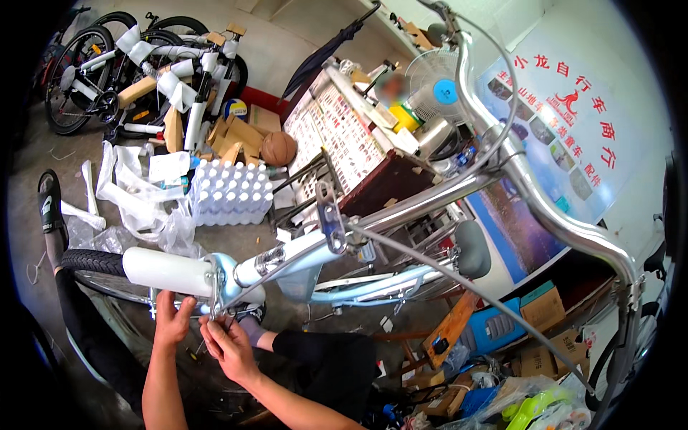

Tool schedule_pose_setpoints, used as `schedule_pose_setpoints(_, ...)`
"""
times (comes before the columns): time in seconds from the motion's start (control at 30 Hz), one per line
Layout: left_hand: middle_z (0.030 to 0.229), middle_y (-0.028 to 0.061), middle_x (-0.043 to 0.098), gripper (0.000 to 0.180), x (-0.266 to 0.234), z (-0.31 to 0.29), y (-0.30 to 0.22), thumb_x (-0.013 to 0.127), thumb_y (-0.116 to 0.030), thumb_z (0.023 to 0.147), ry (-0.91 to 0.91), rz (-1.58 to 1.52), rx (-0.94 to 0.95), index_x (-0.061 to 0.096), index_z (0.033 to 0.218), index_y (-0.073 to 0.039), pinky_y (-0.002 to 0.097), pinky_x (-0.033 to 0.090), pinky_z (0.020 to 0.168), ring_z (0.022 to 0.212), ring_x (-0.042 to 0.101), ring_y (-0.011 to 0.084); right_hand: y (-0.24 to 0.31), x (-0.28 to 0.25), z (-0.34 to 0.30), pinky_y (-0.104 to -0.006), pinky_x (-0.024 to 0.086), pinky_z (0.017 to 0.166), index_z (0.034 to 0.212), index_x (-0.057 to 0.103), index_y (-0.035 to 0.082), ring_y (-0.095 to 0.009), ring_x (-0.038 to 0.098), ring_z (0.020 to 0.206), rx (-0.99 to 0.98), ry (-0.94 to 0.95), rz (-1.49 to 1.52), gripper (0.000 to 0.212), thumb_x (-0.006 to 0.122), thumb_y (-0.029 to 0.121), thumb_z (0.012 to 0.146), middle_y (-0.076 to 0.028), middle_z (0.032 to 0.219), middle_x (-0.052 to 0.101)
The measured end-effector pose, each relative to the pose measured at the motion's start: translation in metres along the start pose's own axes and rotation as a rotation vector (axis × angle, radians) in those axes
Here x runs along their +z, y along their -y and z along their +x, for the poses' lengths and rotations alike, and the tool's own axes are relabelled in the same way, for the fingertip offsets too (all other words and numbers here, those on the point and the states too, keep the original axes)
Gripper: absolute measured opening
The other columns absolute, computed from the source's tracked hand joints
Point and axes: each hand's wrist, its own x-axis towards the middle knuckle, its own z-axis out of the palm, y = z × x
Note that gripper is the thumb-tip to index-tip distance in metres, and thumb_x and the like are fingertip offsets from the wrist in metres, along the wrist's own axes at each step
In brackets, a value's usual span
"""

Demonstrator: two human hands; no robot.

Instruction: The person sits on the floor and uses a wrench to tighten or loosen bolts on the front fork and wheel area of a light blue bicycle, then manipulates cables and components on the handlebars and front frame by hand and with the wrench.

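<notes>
A light blue bicycle lies across the view, with its white front mudguard [172, 272] over a black tyre [93, 262]. A silver brake caliper [215, 283] sits at the mudguard's end, by the blue fork crown [228, 276]. My left hand [172, 319] is just below the mudguard, thumb and fingers apart, with nothing visible in it. Directly under the caliper, my right hand [228, 347] pinches with its fingertips; what lies between them is too small to make out. A grey brake cable [444, 269] runs from the caliper area toward the chrome handlebar [534, 190].
Bottles in plastic wrap [231, 193], a basketball [278, 148] and loose plastic wrapping [136, 190] lie beyond the wheel. Wrapped bicycles [143, 79] stand at the back left. A blue toolbox [494, 326] and cardboard boxes [545, 309] crowd the right, below a fan [433, 86].
</notes>
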Motion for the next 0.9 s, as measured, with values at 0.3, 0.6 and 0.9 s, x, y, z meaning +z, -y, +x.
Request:
schedule_pose_setpoints(0.3, 0.131, 0.0118, 0.058, 0.052, -0.004, 0.0, 0.011, 0.072, -0.028, 0.094, 0.116, -0.048, -0.079, 0.053, 0.133, 0.0, 0.0383, 0.041, 0.105, 0.122, 0.054, 0.0228, -0.004, 0.005, 0.001, -0.0187, 0.024, 0.05, 0.111, 0.061, 0.002, -0.001, 0.034, 0.058, -0.096, -0.119, -0.02, 0.017, 0.056, 0.017, 0.104, 0.006, 0.077, 0.047)
schedule_pose_setpoints(0.6, 0.132, 0.0123, 0.06, 0.063, -0.005, 0.002, -0.018, 0.08, -0.016, 0.08, 0.126, -0.097, -0.171, 0.054, 0.135, 0.001, 0.039, 0.038, 0.11, 0.127, 0.053, 0.0255, -0.012, 0.01, -0.004, -0.0185, 0.024, 0.05, 0.108, 0.061, 0.002, -0.001, 0.035, 0.058, -0.121, -0.15, -0.038, 0.015, 0.058, 0.016, 0.103, 0.007, 0.075, 0.046)
schedule_pose_setpoints(0.9, 0.118, 0.0053, 0.067, 0.045, 0.02, 0.024, -0.015, 0.078, 0.0, 0.076, 0.096, -0.178, -0.221, 0.066, 0.119, -0.001, 0.037, 0.047, 0.099, 0.112, 0.059, 0.0181, 0.023, 0.021, 0.004, -0.0215, 0.03, 0.045, 0.099, 0.057, 0.006, -0.004, 0.038, 0.051, -0.199, -0.233, -0.094, 0.013, 0.064, 0.016, 0.097, 0.003, 0.069, 0.049)
